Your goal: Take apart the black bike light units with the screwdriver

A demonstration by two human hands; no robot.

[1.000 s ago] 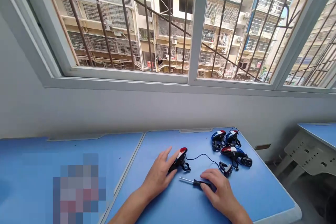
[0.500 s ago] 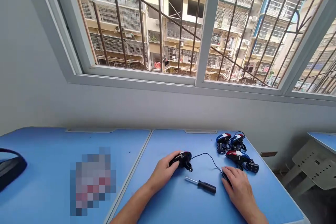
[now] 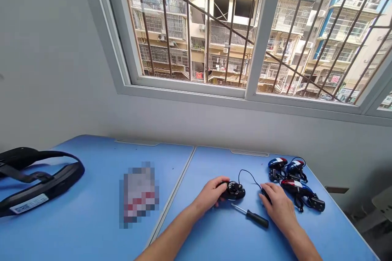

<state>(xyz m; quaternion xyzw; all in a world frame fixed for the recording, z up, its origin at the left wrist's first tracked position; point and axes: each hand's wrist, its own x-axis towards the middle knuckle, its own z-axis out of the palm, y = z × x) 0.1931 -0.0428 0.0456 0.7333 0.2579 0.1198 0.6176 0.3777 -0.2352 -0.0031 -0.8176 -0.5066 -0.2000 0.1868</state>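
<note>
My left hand (image 3: 211, 192) is closed around one end of an electronic bike horn (image 3: 234, 191). The horn's black face with a round grille shows, turned up and toward me. A thin black cable (image 3: 248, 172) loops from it to a small black wired switch (image 3: 266, 194), partly hidden beneath the curled fingers of my right hand (image 3: 278, 203). Between my hands, a screwdriver (image 3: 257, 218) with a black handle lies on the blue table, its metal tip just below the horn.
Several red, white and blue bike horns (image 3: 297, 187) with black clamps and switches lie right of my right hand. At left are a blurred-out flat item (image 3: 139, 195) and a black strap-like device (image 3: 58, 179). The blue tabletop (image 3: 101, 195) meets the wall under a barred window.
My left hand has rolled the horn over, so its grille side shows instead of the glossy coloured top. My right hand stays at the switch. The view has swung left.
</note>
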